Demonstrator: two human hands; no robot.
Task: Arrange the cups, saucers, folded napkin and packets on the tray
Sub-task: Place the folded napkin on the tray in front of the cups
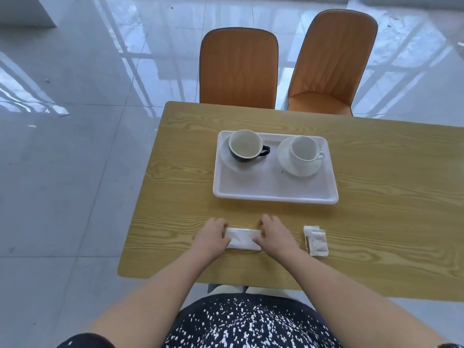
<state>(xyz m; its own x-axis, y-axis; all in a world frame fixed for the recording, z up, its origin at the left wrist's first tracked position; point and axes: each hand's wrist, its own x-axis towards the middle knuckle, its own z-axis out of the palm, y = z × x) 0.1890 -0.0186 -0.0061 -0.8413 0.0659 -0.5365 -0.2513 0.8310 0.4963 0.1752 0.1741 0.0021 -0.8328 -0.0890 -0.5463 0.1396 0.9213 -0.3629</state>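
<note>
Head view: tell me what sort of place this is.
Probably a café or canteen dining area: a wood-grain table, two orange upholstered chairs, glossy floor tiles, and a serving tray bearing cups on saucers.

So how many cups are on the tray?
2. The dark cup sits on a saucer at the tray's far left, the white cup on a saucer far right.

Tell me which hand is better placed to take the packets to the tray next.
The right hand, probably: the packets lie just beside it on the table, while the left hand is beyond the napkin.
</note>
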